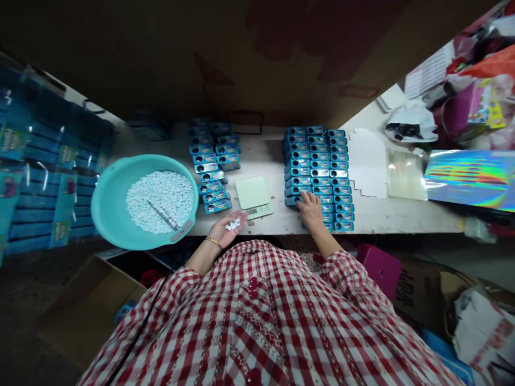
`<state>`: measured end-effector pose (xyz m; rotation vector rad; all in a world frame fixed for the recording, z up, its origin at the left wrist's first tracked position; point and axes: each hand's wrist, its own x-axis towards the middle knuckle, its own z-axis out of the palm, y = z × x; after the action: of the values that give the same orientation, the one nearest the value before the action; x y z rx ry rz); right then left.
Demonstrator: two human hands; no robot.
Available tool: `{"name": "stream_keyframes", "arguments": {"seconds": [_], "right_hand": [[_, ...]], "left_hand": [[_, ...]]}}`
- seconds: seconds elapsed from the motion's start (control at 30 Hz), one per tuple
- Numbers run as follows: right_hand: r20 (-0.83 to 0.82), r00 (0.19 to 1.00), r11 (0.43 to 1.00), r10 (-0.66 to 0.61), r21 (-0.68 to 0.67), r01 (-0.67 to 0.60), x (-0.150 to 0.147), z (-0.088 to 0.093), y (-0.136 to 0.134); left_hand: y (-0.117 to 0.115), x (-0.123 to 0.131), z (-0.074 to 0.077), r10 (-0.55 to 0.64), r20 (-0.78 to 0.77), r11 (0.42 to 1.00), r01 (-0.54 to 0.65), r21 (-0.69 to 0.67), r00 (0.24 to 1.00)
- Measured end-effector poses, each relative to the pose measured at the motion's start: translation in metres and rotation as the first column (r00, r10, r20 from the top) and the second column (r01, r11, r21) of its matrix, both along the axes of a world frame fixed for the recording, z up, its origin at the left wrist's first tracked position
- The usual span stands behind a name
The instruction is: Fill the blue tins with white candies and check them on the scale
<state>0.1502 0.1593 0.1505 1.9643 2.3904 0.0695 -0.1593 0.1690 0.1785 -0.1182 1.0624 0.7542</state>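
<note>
Palm up, my left hand [226, 229] cups a small heap of white pellets [233, 224] just below the digital scale [254, 194]. The scale's pale platform bears nothing. My right hand [311, 210] lies over the near end of the left row of small blue tins [320, 165]. Its bent fingers grip the nearest blue tin [293, 201] of that row; part of this tin is hidden by them. Several white pellets [301, 161] show on a tin further up the row. To my left, a turquoise basin [108, 201] holds many white pellets, with a long narrow scoop-like tool [163, 215] lying in them.
More blue tins [210, 174] stand in two uneven rows between basin and scale. Clear-wrapped blue packs [38, 177] are stacked at far left. A large cardboard box [225, 59] closes off the back. Bags and clutter [410, 122] crowd the right. An open carton [86, 305] sits below the table.
</note>
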Motion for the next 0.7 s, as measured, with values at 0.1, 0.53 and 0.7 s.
{"name": "stream_keyframes", "arguments": {"seconds": [0.1, 0.53, 0.7], "right_hand": [[-0.053, 0.994, 0.996, 0.094, 0.010, -0.093, -0.026, 0.025, 0.003], [-0.328, 0.864, 0.869, 0.382, -0.191, -0.457, -0.160, 0.042, 0.034], [-0.409, 0.772, 0.753, 0.487, -0.252, -0.608, -0.184, 0.043, -0.010]], "left_hand": [[-0.004, 0.001, -0.004, 0.014, 0.011, 1.000, -0.014, -0.012, 1.000], [-0.008, -0.002, -0.005, 0.163, 0.089, 0.986, -0.159, -0.050, 0.983], [-0.024, -0.011, -0.010, 0.119, 0.152, 0.991, -0.107, -0.085, 0.981]]}}
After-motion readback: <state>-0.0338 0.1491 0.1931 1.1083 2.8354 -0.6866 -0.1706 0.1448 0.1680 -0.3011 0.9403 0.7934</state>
